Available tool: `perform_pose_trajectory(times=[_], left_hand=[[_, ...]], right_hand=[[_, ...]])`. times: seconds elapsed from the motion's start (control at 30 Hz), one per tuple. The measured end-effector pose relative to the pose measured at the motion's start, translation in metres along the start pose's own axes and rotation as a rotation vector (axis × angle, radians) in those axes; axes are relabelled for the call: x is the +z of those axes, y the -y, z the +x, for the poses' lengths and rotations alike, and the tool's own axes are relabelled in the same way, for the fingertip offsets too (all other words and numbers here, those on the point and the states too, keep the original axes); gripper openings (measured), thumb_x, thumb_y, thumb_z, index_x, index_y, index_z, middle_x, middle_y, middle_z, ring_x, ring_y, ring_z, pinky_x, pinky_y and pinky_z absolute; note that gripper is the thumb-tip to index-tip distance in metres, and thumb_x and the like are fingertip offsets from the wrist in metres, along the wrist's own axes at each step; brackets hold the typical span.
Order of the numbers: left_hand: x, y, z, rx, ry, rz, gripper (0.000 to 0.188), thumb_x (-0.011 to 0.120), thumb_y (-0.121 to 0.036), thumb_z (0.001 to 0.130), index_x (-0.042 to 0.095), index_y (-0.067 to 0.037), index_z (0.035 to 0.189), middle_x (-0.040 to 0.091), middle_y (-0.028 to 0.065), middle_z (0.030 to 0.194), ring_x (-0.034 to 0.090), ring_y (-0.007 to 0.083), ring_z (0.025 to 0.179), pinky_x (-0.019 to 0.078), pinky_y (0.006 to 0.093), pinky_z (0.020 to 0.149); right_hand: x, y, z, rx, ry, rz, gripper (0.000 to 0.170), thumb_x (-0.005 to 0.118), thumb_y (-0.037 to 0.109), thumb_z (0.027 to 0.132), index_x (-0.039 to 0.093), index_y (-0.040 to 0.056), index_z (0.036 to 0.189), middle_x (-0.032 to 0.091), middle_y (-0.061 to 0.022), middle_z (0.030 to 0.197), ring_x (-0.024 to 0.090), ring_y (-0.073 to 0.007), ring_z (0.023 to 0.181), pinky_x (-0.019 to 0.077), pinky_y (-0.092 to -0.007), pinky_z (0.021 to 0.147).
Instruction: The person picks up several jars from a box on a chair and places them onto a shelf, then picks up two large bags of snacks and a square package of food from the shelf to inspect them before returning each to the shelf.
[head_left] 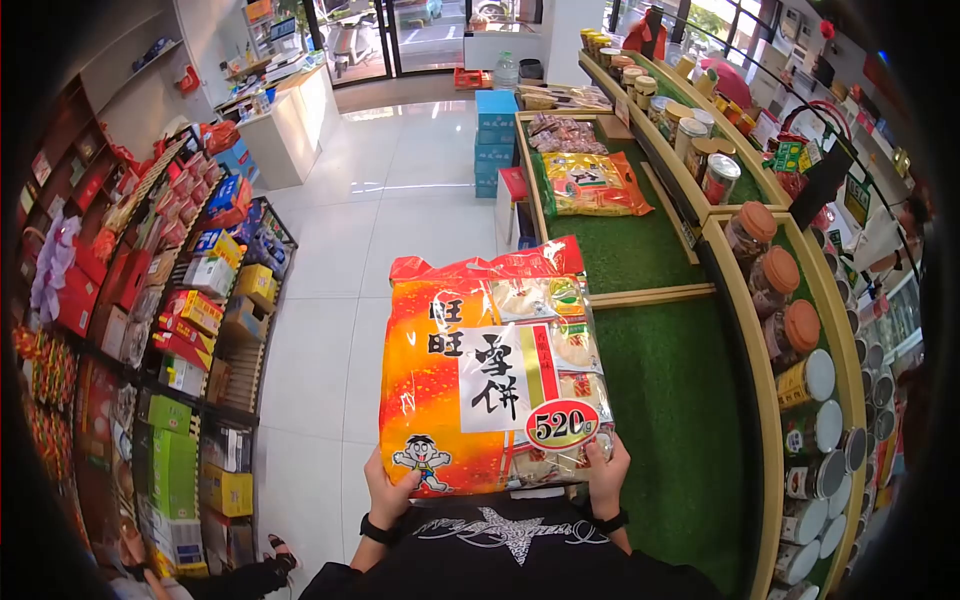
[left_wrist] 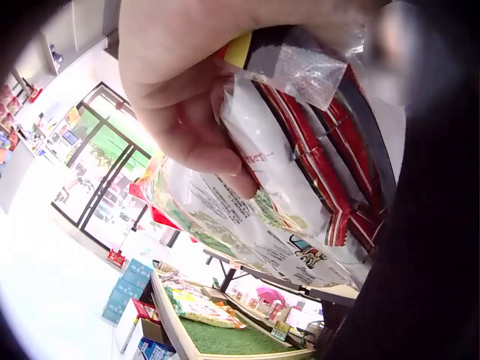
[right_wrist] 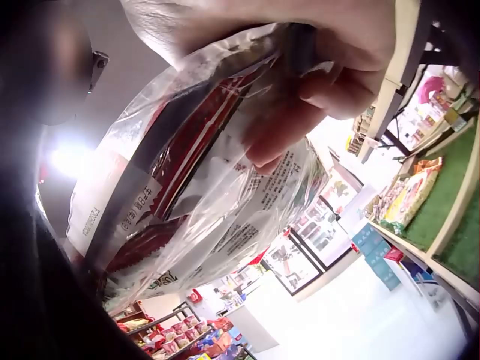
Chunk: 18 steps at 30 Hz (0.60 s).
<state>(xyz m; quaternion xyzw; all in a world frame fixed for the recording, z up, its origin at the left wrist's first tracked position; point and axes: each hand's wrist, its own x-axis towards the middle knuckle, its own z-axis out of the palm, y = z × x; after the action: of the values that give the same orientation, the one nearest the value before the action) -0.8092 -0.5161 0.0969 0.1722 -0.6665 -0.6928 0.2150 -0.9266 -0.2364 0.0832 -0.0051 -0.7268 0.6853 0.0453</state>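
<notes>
A large orange and clear plastic bag of rice crackers (head_left: 490,370), marked 520g, is held upright in front of the chest, its printed front towards the head camera. My left hand (head_left: 388,492) grips the lower left corner, thumb on the front. At the lower right corner my right hand (head_left: 607,478) does the same. In the left wrist view, curled fingers (left_wrist: 217,161) of the left hand press into the bag's underside, where small red and white packets show through. The right wrist view has the right hand's fingers (right_wrist: 289,135) bent under the clear film.
To the right runs a wooden display stand (head_left: 650,297) lined with green turf, bearing a yellow snack bag (head_left: 595,185) and several jars (head_left: 775,270). Packed shelves (head_left: 190,330) line the left. Blue boxes (head_left: 495,140) stand ahead; another person's foot (head_left: 282,552) is at lower left.
</notes>
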Motion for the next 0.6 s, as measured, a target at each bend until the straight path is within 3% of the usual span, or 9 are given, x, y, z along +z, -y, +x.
perform_pose_trajectory(times=[0.23, 0.43, 0.6], left_hand=[[-0.007, 0.004, 0.115, 0.058, 0.042, 0.067, 0.047, 0.065, -0.02, 0.068, 0.052, 0.006, 0.105, 0.06, 0.0092, 0.091, 0.057, 0.016, 0.081, 0.0465, 0.0279, 0.074], [-0.03, -0.007, 0.216, 0.149, 0.04, -0.043, 0.047, 0.064, -0.019, 0.067, 0.051, 0.006, 0.105, 0.059, 0.0095, 0.091, 0.057, 0.0156, 0.082, 0.0468, 0.0276, 0.073], [-0.046, -0.011, 0.267, 0.088, 0.01, -0.053, 0.046, 0.062, -0.015, 0.066, 0.051, 0.006, 0.105, 0.059, 0.0095, 0.092, 0.058, 0.0153, 0.082, 0.0469, 0.0274, 0.075]], right_hand=[[0.065, 0.016, 0.078, -0.001, -0.043, -0.021, 0.024, 0.064, 0.014, 0.079, 0.058, -0.005, 0.093, 0.063, -0.0059, 0.081, 0.054, -0.0085, 0.073, 0.0457, -0.0264, 0.069], [0.145, 0.025, 0.145, -0.124, -0.051, 0.028, 0.029, 0.066, 0.019, 0.079, 0.058, -0.0052, 0.092, 0.062, -0.005, 0.078, 0.053, -0.0083, 0.07, 0.0458, -0.0261, 0.066], [0.19, 0.033, 0.182, -0.055, -0.011, -0.01, 0.03, 0.067, 0.02, 0.078, 0.058, -0.0047, 0.093, 0.063, -0.0064, 0.078, 0.054, -0.0092, 0.07, 0.0459, -0.0263, 0.065]])
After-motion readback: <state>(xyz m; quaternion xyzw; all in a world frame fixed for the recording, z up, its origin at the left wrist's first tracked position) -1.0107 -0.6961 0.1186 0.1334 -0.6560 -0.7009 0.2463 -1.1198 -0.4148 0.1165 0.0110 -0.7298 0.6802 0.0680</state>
